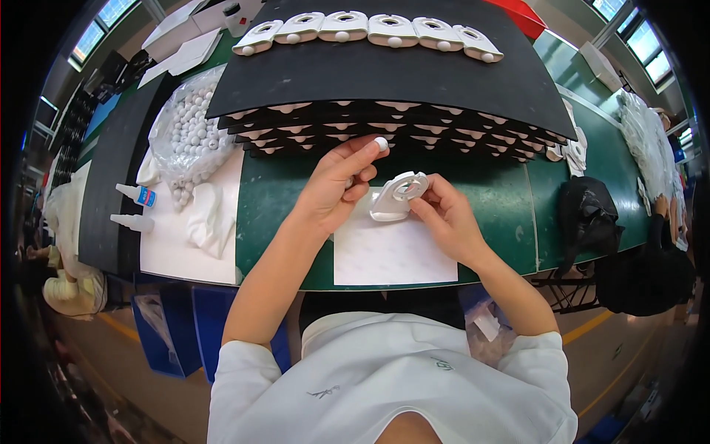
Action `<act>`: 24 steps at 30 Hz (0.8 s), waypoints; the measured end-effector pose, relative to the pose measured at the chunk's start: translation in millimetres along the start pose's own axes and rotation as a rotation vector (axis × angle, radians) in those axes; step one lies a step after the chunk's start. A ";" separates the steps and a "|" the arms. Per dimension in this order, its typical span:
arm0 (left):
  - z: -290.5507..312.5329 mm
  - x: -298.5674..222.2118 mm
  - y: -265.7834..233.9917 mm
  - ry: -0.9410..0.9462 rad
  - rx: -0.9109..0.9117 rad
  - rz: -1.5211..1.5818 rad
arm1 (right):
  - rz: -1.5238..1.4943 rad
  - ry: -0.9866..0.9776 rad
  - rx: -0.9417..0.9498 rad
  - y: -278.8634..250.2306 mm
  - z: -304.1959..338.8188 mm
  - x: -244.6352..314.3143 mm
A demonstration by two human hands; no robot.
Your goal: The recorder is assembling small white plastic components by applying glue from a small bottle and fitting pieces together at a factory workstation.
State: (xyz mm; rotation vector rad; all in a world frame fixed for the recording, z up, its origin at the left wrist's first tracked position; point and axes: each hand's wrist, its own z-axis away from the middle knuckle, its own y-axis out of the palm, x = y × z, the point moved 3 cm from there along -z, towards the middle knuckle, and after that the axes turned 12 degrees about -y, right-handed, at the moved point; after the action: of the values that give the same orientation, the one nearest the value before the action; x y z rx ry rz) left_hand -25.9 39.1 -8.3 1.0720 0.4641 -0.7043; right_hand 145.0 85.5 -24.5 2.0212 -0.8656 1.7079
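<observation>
My left hand (336,185) pinches a small white ball (381,143) between thumb and fingertips, just in front of the stacked boards. In my right hand (449,220) is a white plastic part (388,207) with a round opening, held tilted at its right side. It hangs over a white paper sheet (392,259) on the green table (281,192). The ball and the part are apart. Several similar white parts (344,27), each with a ball at its near end, stand in a row on the top black board (384,78).
Left of my arm lie a clear bag of white balls (194,129), a crumpled white cloth (211,222) and two small glue bottles (137,194) on white paper. Layers of black boards with white parts between them rise ahead. A black bag (588,218) sits at the right edge.
</observation>
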 end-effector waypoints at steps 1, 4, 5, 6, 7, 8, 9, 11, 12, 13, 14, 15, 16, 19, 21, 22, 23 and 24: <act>0.2 -0.1 0.4 -0.002 0.016 0.001 | -0.001 0.000 0.001 0.8 0.7 0.5; -0.8 1.3 -1.5 -0.012 0.031 0.019 | 0.172 -0.031 0.035 2.2 1.6 4.5; -1.0 1.5 -1.9 -0.012 0.031 0.018 | 0.199 -0.046 0.027 2.4 1.3 6.6; -1.5 1.5 -2.1 -0.012 0.034 0.020 | 0.225 -0.061 0.018 2.3 1.3 7.7; -1.8 1.5 -2.2 -0.011 0.037 0.021 | 0.225 -0.061 0.017 2.5 1.3 7.1; -2.0 1.5 -2.2 -0.012 0.037 0.020 | 0.196 -0.077 -0.010 2.1 1.2 6.6; -1.9 1.2 -1.7 -0.011 0.045 0.019 | 0.167 -0.094 -0.036 1.6 1.2 6.5; -2.0 1.2 -1.5 -0.010 0.052 0.018 | 0.194 -0.106 -0.042 1.3 1.6 6.7; -1.6 1.3 -1.4 -0.013 0.051 0.021 | 0.221 -0.118 -0.047 1.1 1.8 7.6; -1.3 1.2 -1.4 -0.016 0.050 0.023 | 0.221 -0.119 -0.048 2.0 2.2 8.5; -1.3 1.0 -1.6 -0.015 0.050 0.022 | 0.341 -0.199 -0.033 4.1 2.6 12.3; -1.8 1.4 -2.0 -0.013 0.055 0.018 | 0.460 -0.278 -0.017 6.3 3.4 15.2; -2.0 1.5 -2.1 -0.011 0.059 0.014 | 0.460 -0.278 -0.018 7.8 4.0 15.5; -1.8 1.1 -1.4 -0.032 0.061 0.014 | 0.600 -0.362 0.035 11.3 5.4 18.1; -1.0 1.6 -0.6 -0.035 0.059 0.011 | 0.528 -0.307 0.026 8.7 5.3 14.9; -0.8 1.9 -0.3 -0.038 0.056 0.009 | 0.531 -0.309 0.022 6.8 5.4 12.5; -0.3 1.4 1.1 -0.038 0.061 0.006 | 0.262 -0.230 -0.053 2.0 5.8 6.7; 0.9 1.0 2.8 -0.034 0.047 -0.021 | -0.008 -0.149 -0.125 -2.5 7.0 2.3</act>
State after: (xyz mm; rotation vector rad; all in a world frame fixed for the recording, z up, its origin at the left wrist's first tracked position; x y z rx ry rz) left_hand -23.1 38.8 -6.8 1.0989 0.4314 -0.7540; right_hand 152.0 82.5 -23.4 2.0836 -0.9848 1.4746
